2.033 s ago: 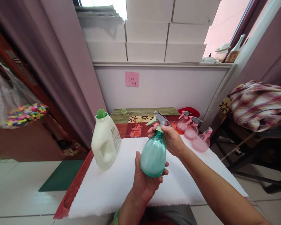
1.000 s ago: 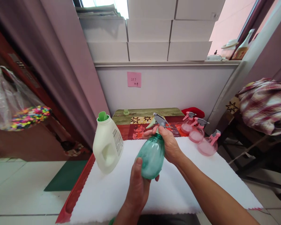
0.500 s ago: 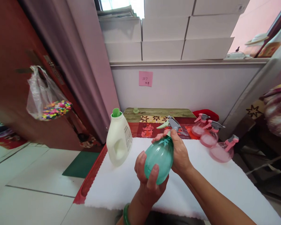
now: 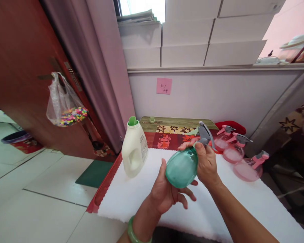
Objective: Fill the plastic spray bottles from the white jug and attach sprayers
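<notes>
Tilted over the table is a teal spray bottle (image 4: 181, 168) with a grey and pale green trigger head. My right hand (image 4: 207, 165) wraps round its neck, just below the trigger head. Under the bottle's rounded base, my left hand (image 4: 164, 194) has its fingers spread and its thumb up beside the bottle; whether the palm touches it I cannot tell. A green bangle (image 4: 136, 231) circles my left wrist. To the left stands a cream jug (image 4: 134, 152) with a green piece in its mouth. Pink spray bottles (image 4: 233, 153) with grey and pink heads stand at the right.
White fluffy cloth (image 4: 139, 202) covers most of the red-edged table. A small green cap (image 4: 152, 119) lies at its far edge. White boxes (image 4: 182, 55) are stacked on the ledge behind. On the door at left hangs a plastic bag (image 4: 66, 104) of colourful bits.
My left hand has loosened from round the bottle's body, its fingers now spread. The bottle has turned, its trigger head swinging more upright in my right hand. The view has shifted slightly left.
</notes>
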`<action>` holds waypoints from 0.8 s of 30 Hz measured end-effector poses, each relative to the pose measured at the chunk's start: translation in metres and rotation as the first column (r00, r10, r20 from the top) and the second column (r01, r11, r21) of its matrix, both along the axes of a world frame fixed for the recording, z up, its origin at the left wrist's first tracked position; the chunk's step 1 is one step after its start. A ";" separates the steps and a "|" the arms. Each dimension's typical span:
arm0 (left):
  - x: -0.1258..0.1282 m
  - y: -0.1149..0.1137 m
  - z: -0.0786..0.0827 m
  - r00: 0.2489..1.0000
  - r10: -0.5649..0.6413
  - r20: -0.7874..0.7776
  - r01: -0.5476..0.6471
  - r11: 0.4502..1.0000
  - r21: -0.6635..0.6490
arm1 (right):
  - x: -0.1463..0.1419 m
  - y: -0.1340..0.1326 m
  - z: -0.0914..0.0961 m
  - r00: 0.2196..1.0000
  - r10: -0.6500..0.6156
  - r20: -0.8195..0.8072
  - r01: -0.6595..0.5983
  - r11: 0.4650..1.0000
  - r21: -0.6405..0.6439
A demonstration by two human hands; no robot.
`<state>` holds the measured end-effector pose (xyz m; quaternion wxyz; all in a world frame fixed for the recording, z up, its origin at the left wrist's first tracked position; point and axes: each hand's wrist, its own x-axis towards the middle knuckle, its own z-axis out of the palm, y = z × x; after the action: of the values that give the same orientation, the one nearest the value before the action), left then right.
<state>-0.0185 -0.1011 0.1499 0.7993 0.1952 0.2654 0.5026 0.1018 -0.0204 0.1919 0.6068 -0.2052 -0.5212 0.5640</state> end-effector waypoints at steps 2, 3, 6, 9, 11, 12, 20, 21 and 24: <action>-0.003 0.000 -0.006 0.994 -0.030 0.109 0.033 0.999 -0.024 | 0.000 -0.001 -0.002 1.000 0.021 -0.001 -0.021 1.000 0.007; -0.003 0.000 -0.008 0.990 0.016 0.140 -0.010 0.999 -0.047 | 0.000 -0.002 -0.002 0.999 0.036 -0.006 -0.036 0.999 0.012; -0.001 -0.004 -0.012 0.978 0.102 0.180 -0.086 0.992 -0.095 | 0.001 -0.003 0.000 0.995 0.102 0.002 -0.102 0.994 0.033; 0.002 -0.009 -0.009 0.968 0.172 0.181 -0.166 0.985 -0.050 | 0.004 -0.004 0.007 0.988 0.149 0.029 -0.150 0.987 0.051; 0.004 -0.012 -0.006 0.969 0.214 0.125 -0.221 0.975 0.040 | 0.005 -0.004 0.011 0.988 0.147 0.054 -0.150 0.988 0.045; 0.006 -0.013 -0.005 0.969 0.232 0.078 -0.240 0.966 0.099 | 0.006 -0.004 0.012 0.988 0.137 0.069 -0.139 0.990 0.036; 0.023 -0.009 -0.017 0.358 0.859 -0.366 -0.607 0.512 0.608 | -0.007 -0.012 0.004 0.993 -0.047 0.105 0.061 0.989 -0.134; 0.021 -0.006 -0.022 0.189 0.910 -0.369 -0.579 0.406 0.707 | -0.011 -0.014 0.004 0.995 -0.056 0.088 0.070 0.983 -0.171; 0.012 0.002 -0.041 -0.198 0.957 -0.211 -0.339 0.135 0.931 | -0.021 -0.018 0.007 0.998 -0.056 -0.001 0.054 0.961 -0.272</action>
<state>-0.0063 -0.0996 0.1092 -0.0434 0.4523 0.5152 0.7267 0.0809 -0.0385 0.1985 0.5904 -0.2986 -0.4305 0.6139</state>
